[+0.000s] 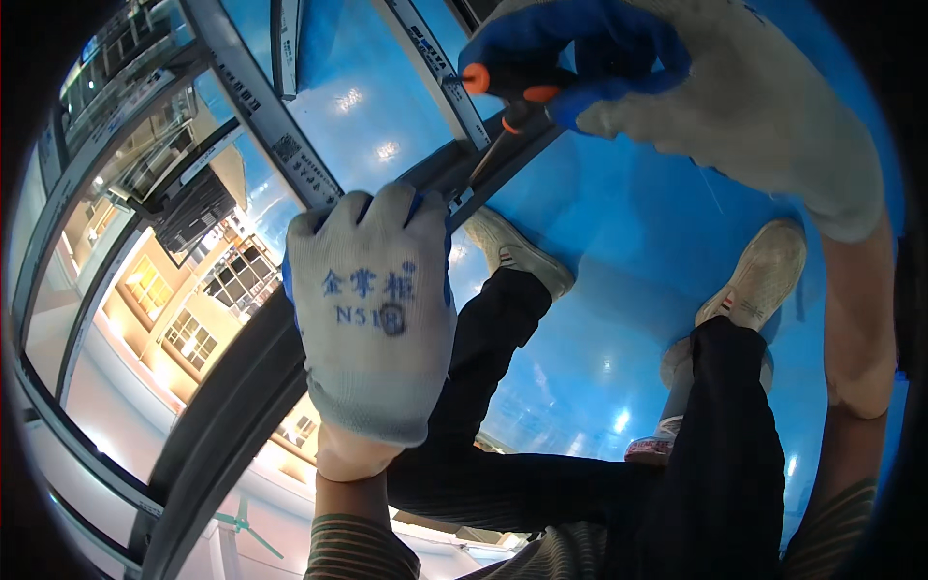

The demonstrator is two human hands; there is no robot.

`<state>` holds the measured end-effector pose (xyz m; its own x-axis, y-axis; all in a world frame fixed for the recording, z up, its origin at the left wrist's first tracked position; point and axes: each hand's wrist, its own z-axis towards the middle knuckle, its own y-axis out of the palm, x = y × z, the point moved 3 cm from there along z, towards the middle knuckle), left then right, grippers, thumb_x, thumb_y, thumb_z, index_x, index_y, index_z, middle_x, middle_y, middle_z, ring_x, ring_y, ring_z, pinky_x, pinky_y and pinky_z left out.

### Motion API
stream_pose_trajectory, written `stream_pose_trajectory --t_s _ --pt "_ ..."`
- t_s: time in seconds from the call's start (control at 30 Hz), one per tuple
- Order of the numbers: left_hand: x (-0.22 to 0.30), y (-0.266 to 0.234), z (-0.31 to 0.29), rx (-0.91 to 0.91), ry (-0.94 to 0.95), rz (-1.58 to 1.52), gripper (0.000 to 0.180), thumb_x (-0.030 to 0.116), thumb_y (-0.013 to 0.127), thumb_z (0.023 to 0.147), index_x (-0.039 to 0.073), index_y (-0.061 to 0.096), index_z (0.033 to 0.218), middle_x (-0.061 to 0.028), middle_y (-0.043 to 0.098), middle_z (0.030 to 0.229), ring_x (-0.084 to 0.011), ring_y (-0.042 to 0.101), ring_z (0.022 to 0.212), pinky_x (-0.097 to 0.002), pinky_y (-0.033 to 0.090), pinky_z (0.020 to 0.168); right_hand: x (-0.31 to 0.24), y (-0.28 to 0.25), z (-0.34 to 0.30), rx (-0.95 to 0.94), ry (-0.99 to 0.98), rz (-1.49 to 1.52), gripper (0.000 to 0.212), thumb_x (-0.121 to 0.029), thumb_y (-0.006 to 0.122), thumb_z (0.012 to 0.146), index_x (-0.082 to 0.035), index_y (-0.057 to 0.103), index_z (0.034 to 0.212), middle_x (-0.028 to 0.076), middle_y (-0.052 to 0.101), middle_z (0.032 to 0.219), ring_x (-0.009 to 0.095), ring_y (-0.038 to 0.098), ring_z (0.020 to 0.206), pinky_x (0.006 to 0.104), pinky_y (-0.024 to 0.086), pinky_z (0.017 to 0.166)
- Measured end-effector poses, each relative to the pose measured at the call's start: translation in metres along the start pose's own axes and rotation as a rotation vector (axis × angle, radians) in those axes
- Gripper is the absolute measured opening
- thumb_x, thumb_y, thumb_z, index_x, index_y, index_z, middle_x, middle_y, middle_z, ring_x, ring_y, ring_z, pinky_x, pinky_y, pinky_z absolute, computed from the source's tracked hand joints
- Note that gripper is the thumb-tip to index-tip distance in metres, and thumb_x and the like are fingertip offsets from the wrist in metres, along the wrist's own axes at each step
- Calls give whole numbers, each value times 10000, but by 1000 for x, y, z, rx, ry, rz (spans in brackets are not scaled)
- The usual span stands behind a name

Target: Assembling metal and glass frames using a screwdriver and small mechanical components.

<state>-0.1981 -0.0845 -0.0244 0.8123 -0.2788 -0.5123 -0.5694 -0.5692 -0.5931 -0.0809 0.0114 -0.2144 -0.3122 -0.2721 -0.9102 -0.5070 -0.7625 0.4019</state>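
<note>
My left hand (pixel 372 309), in a white knitted glove with blue on the finger side, is closed around a dark frame bar (pixel 227 425), its knuckles toward the top. At the upper right, my right hand (pixel 648 92) wears a similar glove. Its fingers curl round a screwdriver (pixel 517 87) with a black and orange handle. The thin metal shaft slants down and left toward the dark bar, just beyond my left hand. Whether the tip touches the bar or a screw is hard to make out.
Pale metal frame strips (pixel 261 116) with printed labels run across the upper left. Glossy panes (pixel 145 319) there show a bright room with lights. Beige shoes (pixel 759 271) and dark trouser legs (pixel 730 416) stand on a shiny blue floor (pixel 619 251).
</note>
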Motion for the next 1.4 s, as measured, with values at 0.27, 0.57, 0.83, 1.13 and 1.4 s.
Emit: stream_pose_trajectory --t_s 0.27,0.57,0.83,1.13,1.4 --pt "-11 10 -12 253 161 29 245 83 724 808 125 765 1046 -23 709 910 -194 662 874 -343 451 891 -52 1 -21 -102 299 -605 390 -184 703 893 -41 678 1255 89 697 901 204 618 729 353 500 742" --pt "-17 46 33 -118 -152 125 232 131 619 869 5 730 1030 -154 728 1027 -330 662 1027 -407 517 954 -11 6 -7 294 -428 -886 317 -203 720 890 -48 725 1166 19 676 853 151 552 675 285 476 631" --pt "-16 49 27 -47 -168 -87 235 117 624 862 -4 724 1037 -170 714 1069 -321 664 1021 -385 524 938 -37 37 -30 309 -24 -789 302 -219 733 892 -61 733 1149 -13 679 872 119 548 685 267 486 652" --pt "-14 38 17 -16 -130 -102 243 117 635 861 -8 717 1053 -177 712 1085 -317 668 1012 -369 534 913 -28 24 -23 108 -26 -24 268 -249 713 921 -72 752 1119 -8 682 882 84 578 714 211 495 672" --pt "-16 40 14 68 -43 -124 240 119 628 869 -1 717 1057 -183 713 1095 -319 669 1015 -374 536 908 -25 31 -27 308 -2 -233 315 -261 707 931 -65 735 1176 3 687 889 84 597 733 195 506 695"
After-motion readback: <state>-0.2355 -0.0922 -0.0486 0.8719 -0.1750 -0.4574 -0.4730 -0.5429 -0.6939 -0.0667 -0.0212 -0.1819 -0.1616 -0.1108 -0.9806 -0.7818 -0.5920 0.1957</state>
